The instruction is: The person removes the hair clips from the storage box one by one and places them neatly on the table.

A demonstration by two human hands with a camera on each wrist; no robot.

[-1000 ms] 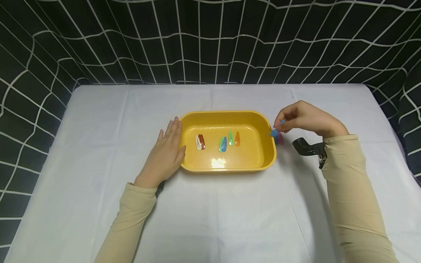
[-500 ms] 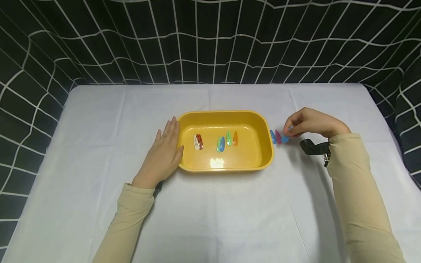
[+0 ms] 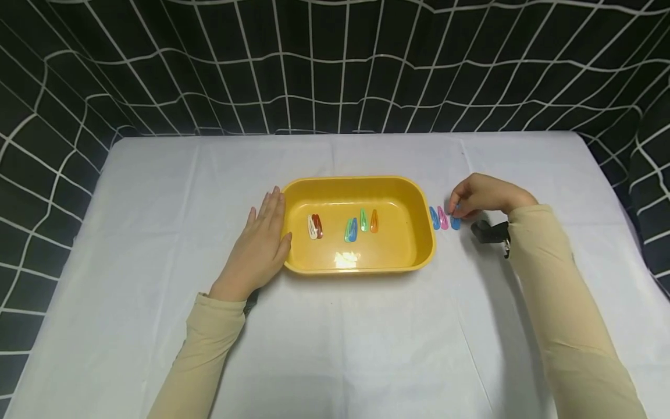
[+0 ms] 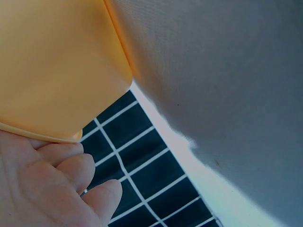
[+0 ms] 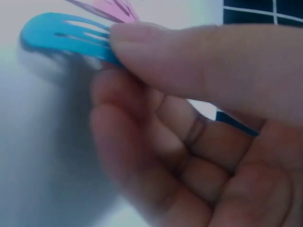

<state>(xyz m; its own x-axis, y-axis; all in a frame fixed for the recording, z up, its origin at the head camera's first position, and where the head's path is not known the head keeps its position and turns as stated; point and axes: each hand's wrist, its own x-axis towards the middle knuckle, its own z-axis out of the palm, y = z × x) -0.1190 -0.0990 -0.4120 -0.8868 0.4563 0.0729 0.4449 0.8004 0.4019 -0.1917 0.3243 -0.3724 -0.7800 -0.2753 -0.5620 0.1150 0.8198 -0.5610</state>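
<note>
Change: over the last second I've moved the light-blue snap hair clip [image 5: 61, 35] from the tray's edge to just right of the pink clip [image 3: 442, 218]. My right hand [image 3: 487, 193] pinches one end of it between thumb and fingertip, so not released (can't tell if the far end touches the tabletop [image 3: 335, 337]). Left hand [image 3: 255, 247] unchanged: fingers straight, against the left end of the yellow tray [image 3: 361, 271], holding nothing. Blue clip [image 3: 434, 217] sits between tray and pink one. Reads to me as a row of three, the third near its spot but unfinished. Six other clips [image 3: 374, 221] lie inside the tray.
</note>
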